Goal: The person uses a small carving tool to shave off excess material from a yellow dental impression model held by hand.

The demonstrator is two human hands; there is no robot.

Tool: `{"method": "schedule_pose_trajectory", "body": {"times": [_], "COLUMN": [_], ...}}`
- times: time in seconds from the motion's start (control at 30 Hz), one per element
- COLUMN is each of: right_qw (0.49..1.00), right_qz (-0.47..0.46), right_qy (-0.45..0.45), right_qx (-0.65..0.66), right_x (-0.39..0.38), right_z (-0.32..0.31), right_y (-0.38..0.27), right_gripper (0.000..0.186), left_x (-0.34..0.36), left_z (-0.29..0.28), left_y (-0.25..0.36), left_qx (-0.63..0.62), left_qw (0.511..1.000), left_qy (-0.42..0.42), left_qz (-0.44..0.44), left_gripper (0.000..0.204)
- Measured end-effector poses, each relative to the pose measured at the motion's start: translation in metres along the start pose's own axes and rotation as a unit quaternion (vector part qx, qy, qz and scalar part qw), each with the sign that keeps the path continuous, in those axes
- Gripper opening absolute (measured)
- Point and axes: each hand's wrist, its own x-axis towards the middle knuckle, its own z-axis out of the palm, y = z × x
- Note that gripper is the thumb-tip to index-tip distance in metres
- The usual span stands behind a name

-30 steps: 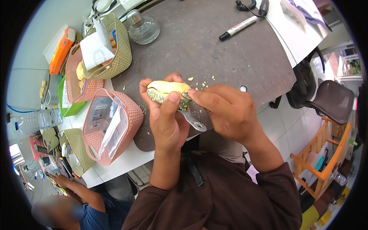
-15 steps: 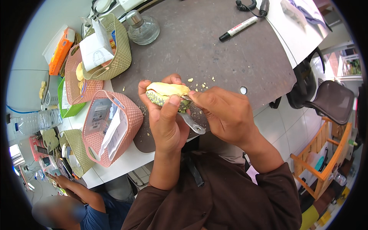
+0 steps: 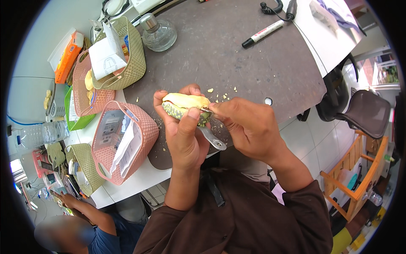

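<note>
The left hand, fingers and thumb curled round it, holds a perforated dental impression tray topped with yellow plaster above the counter. The right hand, closed in a pinch, grips a thin metal tool, mostly hidden, at the plaster's right end. Yellow crumbs lie beyond.

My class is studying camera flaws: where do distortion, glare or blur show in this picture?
Head view: the fisheye leaves a curved black rim; head view: the bright patch at far left looks washed out, the glass bottle glints; head view: the co-worker's head is blurred, while the left hand and right hand look fairly sharp.
</note>
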Motion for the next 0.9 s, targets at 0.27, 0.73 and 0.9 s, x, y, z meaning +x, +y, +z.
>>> {"method": "schedule_pose_trajectory", "body": {"times": [0.27, 0.73, 0.9], "right_qw": [1.000, 0.990, 0.997], "right_qz": [0.018, -0.107, -0.046], "right_qy": [-0.012, 0.003, 0.019], "right_qx": [0.009, -0.094, -0.054], "right_x": [0.001, 0.006, -0.001], "right_z": [-0.003, -0.006, -0.003], "right_y": [-0.002, 0.011, -0.001], "right_gripper": [0.019, 0.029, 0.030], "left_x": [-0.001, 0.001, 0.001], "left_z": [0.001, -0.012, -0.017], "left_y": [0.000, 0.000, -0.003], "left_qx": [0.009, -0.045, -0.016], "left_qw": [1.000, 0.999, 0.999], "left_qy": [0.002, -0.007, -0.023], "left_qz": [0.004, -0.002, 0.022], "left_gripper": [0.067, 0.047, 0.045]}}
